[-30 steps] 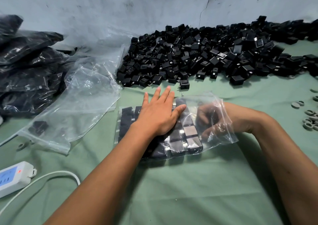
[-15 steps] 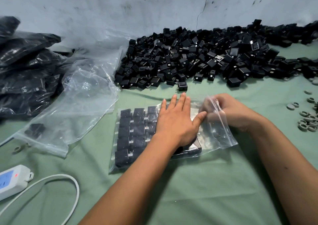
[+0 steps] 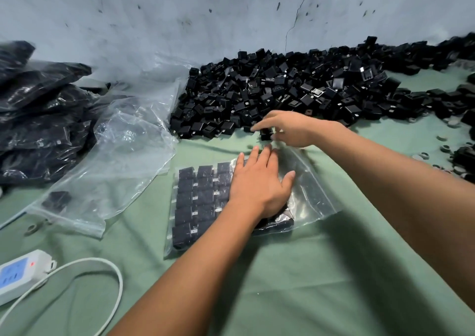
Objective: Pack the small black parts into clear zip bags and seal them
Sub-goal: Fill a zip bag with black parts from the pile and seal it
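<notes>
Clear zip bag (image 3: 308, 194) under flat left hand (image 3: 259, 184) — right hand (image 3: 290, 130) pinches black part (image 3: 266, 133).

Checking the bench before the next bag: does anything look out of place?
One small black part sits alone inside the otherwise empty clear zip bag at left, while the flat clear bag under the left hand holds neat rows.

white power strip (image 3: 19, 275) – near left, on green cloth (image 3: 308, 284); white cable (image 3: 113, 279) looping | grey rings (image 3: 442, 148) – far right
</notes>
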The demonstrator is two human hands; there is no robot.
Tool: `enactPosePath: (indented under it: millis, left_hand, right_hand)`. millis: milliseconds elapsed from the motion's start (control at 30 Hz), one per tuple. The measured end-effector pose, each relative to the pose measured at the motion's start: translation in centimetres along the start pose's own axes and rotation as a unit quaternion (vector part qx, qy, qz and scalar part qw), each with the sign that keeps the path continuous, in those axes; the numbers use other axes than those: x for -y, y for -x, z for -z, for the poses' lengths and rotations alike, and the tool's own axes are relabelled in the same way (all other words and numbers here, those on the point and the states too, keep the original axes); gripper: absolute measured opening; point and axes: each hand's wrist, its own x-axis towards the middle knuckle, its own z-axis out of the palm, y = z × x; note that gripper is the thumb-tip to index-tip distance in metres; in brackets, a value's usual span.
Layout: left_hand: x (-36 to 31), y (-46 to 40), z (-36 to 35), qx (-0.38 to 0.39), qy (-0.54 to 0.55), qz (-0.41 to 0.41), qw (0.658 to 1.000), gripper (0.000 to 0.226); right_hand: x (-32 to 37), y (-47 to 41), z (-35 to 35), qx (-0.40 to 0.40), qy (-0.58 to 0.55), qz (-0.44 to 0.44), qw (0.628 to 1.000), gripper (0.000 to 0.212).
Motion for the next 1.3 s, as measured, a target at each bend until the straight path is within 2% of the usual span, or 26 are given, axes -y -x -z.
enactPosePath:
  millis: [67,100,167,200,233,300,333,367,433,533,600,700,800,933,1100,1300]
  left_hand:
    - [0.0,0.0,0.1,-0.002,0.003,0.0,1.0,0.075]
    - [0.0,0.0,0.1,-0.002,0.004,0.0,1.0,0.075]
    - [-0.1,0.0,0.1,-0.003,0.003,0.001,1.0,0.074]
    - [-0.1,0.0,0.1,0.0,0.002,0.001,1.0,0.073]
    - [-0.1,0.1,0.2,0.003,0.001,0.001,1.0,0.073]
    - [-0.1,0.1,0.3,0.007,-0.002,0.003,1.0,0.072]
    - [-0.1,0.2,0.3,0.008,-0.002,0.004,1.0,0.072]
    - [-0.1,0.2,0.4,0.009,-0.002,0.004,1.0,0.072]
    - [-0.1,0.2,0.5,0.009,0.0,0.004,1.0,0.072]
    - [-0.1,0.3,0.5,0.01,0.004,0.005,1.0,0.071]
    - [-0.2,0.4,0.7,0.013,0.006,0.006,1.0,0.071]
    - [-0.3,0.4,0.8,0.014,0.005,0.006,1.0,0.07]
    - [-0.3,0.4,0.9,0.016,0.007,0.006,1.0,0.069]
    - [-0.3,0.4,0.9,0.019,0.004,0.007,1.0,0.068]
    - [-0.2,0.3,0.8,0.015,0.006,0.008,1.0,0.068]
    - [-0.2,0.2,0.6,0.009,0.008,0.007,1.0,0.068]
  right_hand:
    - [0.5,-1.3,-0.4,0.043,0.039,-0.007,0.998,0.042]
    - [0.5,-1.5,-0.7,0.035,0.048,-0.02,0.998,0.037]
    - [0.1,-1.0,-1.4,-0.041,0.015,-0.055,0.998,0.029]
    - [-0.4,-0.4,-1.9,-0.106,-0.043,-0.081,0.99,0.026]
    - [-0.8,0.6,-2.2,-0.184,-0.128,-0.119,0.967,0.024]
    - [-1.4,3.2,-2.7,-0.32,-0.304,-0.201,0.874,0.02]
    - [-1.8,4.8,-2.9,-0.351,-0.354,-0.232,0.836,0.02]
    - [-2.1,6.4,-3.1,-0.35,-0.372,-0.255,0.821,0.022]
    - [-2.3,9.6,-3.5,-0.288,-0.375,-0.261,0.842,0.023]
    - [-1.4,13.2,-3.7,-0.16,-0.397,-0.17,0.888,0.008]
    - [-0.5,14.3,-3.7,-0.094,-0.431,-0.101,0.892,0.008]
    - [0.6,14.6,-3.8,-0.047,-0.442,-0.06,0.894,0.008]
    - [0.8,14.3,-4.1,-0.026,-0.433,-0.053,0.899,0.01]
    - [0.7,14.3,-4.3,-0.013,-0.427,-0.061,0.902,0.024]
    - [0.7,14.2,-4.5,0.019,-0.423,-0.058,0.904,0.015]
    - [1.2,14.1,-4.4,0.028,-0.429,-0.045,0.902,0.017]
